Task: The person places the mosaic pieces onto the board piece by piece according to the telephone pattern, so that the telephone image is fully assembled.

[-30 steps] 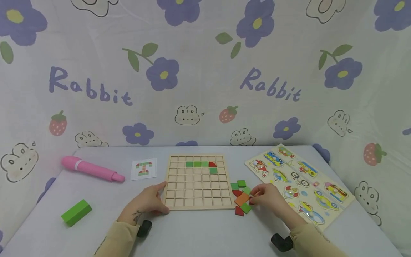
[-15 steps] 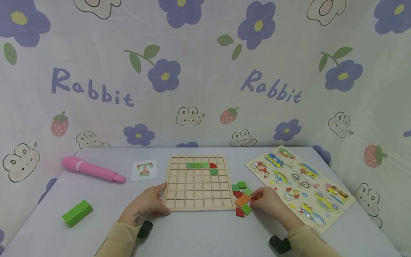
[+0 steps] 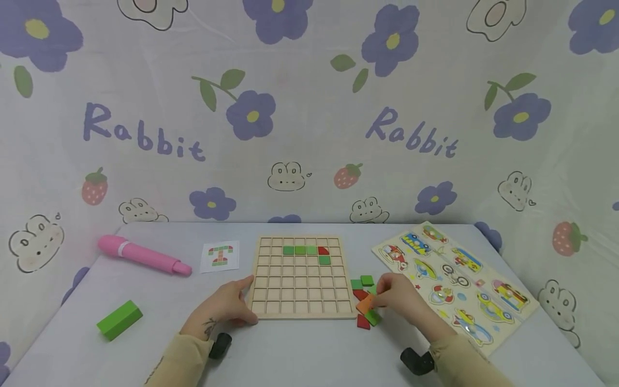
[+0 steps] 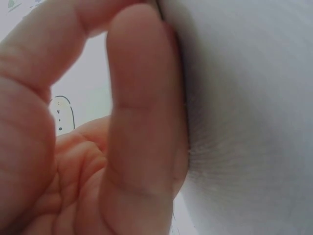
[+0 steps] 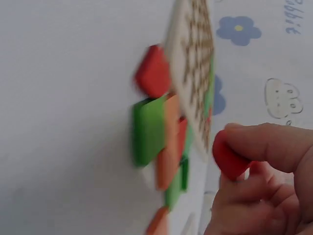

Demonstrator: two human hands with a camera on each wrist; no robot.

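A square wooden grid board [image 3: 304, 316] lies in the middle of the table. Near its back right, green squares [image 3: 300, 250] and a red quarter-round piece [image 3: 323, 251] sit in cells. My left hand [image 3: 222, 303] rests along the board's left edge, thumb at the front corner; up close in the left wrist view, its fingers [image 4: 139, 98] lie against the table. My right hand [image 3: 398, 295] is over the loose pieces right of the board. Between thumb and fingers it pinches a red rounded piece [image 5: 229, 157], mostly hidden in the head view.
Beside the board lie loose orange [image 3: 365, 305], green [image 3: 367, 280] and red [image 3: 364, 322] pieces. A picture card [image 3: 205, 264], a pink microphone-shaped thing [image 3: 150, 257] and a green block [image 3: 120, 320] lie to the left. A puzzle board with vehicle pictures [image 3: 464, 290] lies at the right.
My right hand has risen slightly and shifted left over the loose pieces, with the red piece pinched in it. My left hand stays at the board's edge.
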